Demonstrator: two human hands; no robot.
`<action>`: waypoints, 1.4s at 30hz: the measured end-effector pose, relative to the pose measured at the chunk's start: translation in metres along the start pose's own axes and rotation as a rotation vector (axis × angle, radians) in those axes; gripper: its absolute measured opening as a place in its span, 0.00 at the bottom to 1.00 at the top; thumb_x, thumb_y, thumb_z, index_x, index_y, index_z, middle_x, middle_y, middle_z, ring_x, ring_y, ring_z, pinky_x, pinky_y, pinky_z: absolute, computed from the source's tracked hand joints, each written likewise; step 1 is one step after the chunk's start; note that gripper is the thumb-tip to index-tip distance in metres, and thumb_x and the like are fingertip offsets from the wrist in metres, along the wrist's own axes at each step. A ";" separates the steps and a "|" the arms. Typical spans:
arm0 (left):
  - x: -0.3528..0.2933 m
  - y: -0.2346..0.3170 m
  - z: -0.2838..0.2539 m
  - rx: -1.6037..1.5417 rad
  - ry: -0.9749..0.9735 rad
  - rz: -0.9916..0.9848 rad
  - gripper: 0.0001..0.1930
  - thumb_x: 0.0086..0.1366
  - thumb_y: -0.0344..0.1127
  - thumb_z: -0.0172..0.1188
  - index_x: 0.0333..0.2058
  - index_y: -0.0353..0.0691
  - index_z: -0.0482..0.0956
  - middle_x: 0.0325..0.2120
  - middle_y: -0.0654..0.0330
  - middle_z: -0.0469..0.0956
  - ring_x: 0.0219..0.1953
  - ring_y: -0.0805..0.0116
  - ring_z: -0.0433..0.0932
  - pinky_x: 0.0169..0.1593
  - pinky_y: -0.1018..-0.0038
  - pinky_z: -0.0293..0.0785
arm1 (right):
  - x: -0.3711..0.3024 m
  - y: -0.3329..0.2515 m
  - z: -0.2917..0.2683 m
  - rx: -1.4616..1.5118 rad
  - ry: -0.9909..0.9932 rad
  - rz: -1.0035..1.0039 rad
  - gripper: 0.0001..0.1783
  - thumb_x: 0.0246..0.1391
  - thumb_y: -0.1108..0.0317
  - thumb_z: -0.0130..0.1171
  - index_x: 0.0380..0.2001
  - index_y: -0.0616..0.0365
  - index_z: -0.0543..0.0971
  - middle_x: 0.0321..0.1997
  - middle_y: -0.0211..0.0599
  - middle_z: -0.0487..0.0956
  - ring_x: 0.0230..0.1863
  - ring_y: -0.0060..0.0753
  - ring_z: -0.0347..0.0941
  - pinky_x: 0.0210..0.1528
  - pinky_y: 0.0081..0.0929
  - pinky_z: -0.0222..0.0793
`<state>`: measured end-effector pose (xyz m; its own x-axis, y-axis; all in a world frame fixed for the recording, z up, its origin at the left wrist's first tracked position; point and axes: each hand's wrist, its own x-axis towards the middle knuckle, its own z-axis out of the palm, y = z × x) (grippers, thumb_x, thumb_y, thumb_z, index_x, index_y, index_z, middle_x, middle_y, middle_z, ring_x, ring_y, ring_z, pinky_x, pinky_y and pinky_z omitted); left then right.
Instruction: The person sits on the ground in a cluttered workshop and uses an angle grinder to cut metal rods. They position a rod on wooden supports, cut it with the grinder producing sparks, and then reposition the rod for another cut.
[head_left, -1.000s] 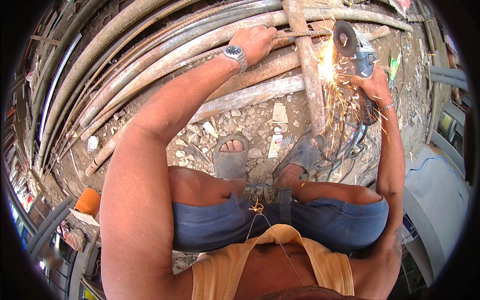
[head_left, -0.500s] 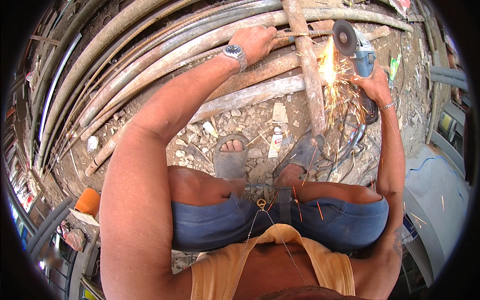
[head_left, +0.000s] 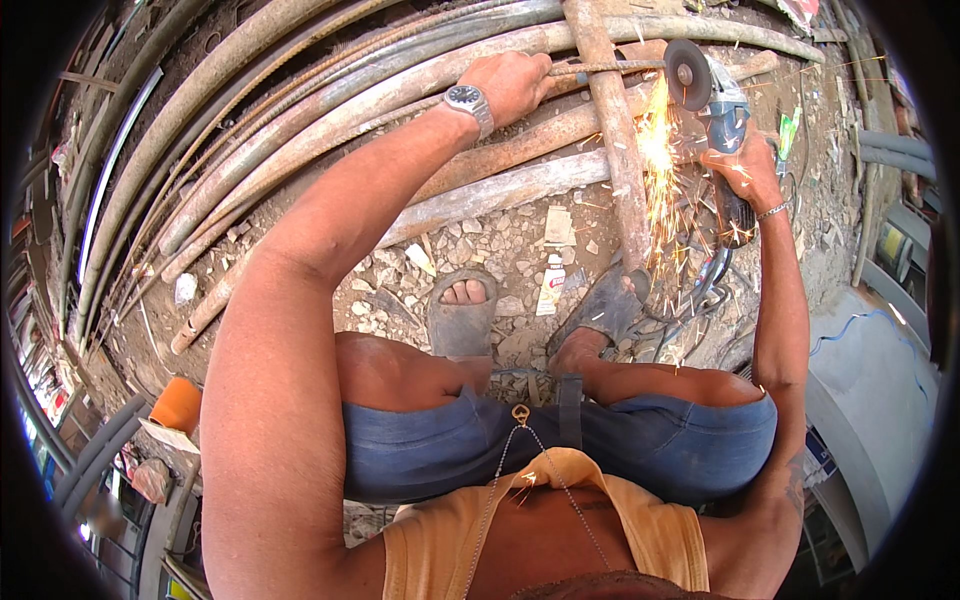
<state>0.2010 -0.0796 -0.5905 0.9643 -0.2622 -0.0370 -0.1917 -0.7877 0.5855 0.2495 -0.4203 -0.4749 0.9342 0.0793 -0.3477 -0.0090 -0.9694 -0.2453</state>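
My right hand (head_left: 745,168) grips a blue angle grinder (head_left: 727,120) by its body. The grinder's dark cutting disc (head_left: 688,75) meets the end of a thin ribbed steel bar (head_left: 630,66). Bright sparks (head_left: 655,150) pour down from that contact toward the ground by my right foot. My left hand (head_left: 508,85), with a metal watch on the wrist, is closed around the bar left of a rusty crosswise pipe (head_left: 618,130). The bar lies across that pipe. Part of the left fingers is hidden behind the hand.
Several long rusty pipes (head_left: 510,200) lie side by side across the far left. My sandalled feet (head_left: 464,312) rest on gravel, a small white packet (head_left: 550,285) between them. Dark cables (head_left: 690,310) run beside the right foot. An orange cup (head_left: 176,402) stands at left.
The spark stream has grown denser and falls more steeply. The grinder has shifted very slightly, its disc still at the bar. The left hand keeps its place.
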 end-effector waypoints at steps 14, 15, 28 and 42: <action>0.004 -0.003 0.001 -0.030 -0.014 -0.017 0.13 0.67 0.43 0.55 0.35 0.38 0.78 0.27 0.42 0.80 0.34 0.39 0.80 0.39 0.50 0.76 | 0.000 0.006 0.003 0.019 0.012 -0.024 0.37 0.31 0.57 0.72 0.48 0.65 0.76 0.41 0.51 0.83 0.42 0.46 0.80 0.48 0.37 0.74; 0.004 -0.004 0.002 -0.029 -0.005 -0.009 0.13 0.67 0.42 0.55 0.35 0.38 0.78 0.27 0.42 0.80 0.34 0.39 0.80 0.39 0.50 0.76 | -0.001 0.006 0.002 0.017 0.007 -0.016 0.37 0.31 0.57 0.72 0.47 0.65 0.76 0.41 0.51 0.83 0.42 0.46 0.80 0.48 0.37 0.74; 0.006 -0.003 -0.004 -0.062 -0.039 -0.020 0.14 0.66 0.44 0.55 0.35 0.38 0.80 0.29 0.41 0.80 0.35 0.38 0.79 0.41 0.49 0.75 | 0.001 0.008 0.004 0.002 -0.020 0.047 0.37 0.30 0.56 0.71 0.47 0.63 0.77 0.42 0.51 0.83 0.43 0.47 0.80 0.48 0.38 0.74; 0.013 -0.014 0.004 -0.019 -0.058 0.023 0.17 0.67 0.47 0.54 0.37 0.39 0.83 0.30 0.42 0.82 0.36 0.41 0.82 0.43 0.52 0.78 | 0.003 0.003 0.002 -0.032 -0.002 -0.018 0.35 0.34 0.58 0.73 0.47 0.65 0.76 0.42 0.52 0.82 0.43 0.46 0.80 0.48 0.37 0.74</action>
<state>0.2155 -0.0746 -0.6026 0.9473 -0.3126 -0.0702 -0.2096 -0.7706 0.6019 0.2511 -0.4228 -0.4789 0.9335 0.0972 -0.3451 0.0191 -0.9746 -0.2229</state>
